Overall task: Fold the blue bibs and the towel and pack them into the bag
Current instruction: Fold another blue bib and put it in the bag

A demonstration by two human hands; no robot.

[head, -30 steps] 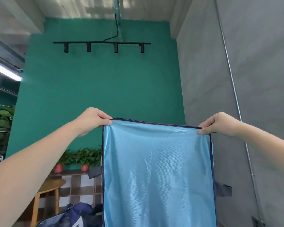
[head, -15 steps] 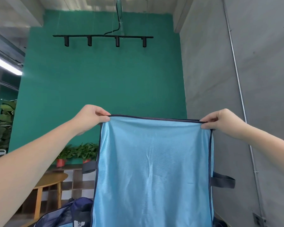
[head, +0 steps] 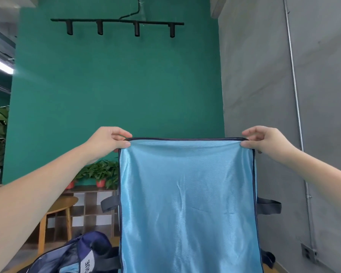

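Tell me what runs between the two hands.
In the head view, the blue bib's dark-trimmed top edge runs from the left hand to the right hand.

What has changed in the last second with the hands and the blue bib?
Little changed. The blue bib has swung slightly and hangs a bit wider, its side straps showing more. The left hand and right hand still pinch its top corners, held up and spread.

blue bib [head: 187,203] bottom cut off, bag [head: 77,255] partly hidden, its lettering clipped
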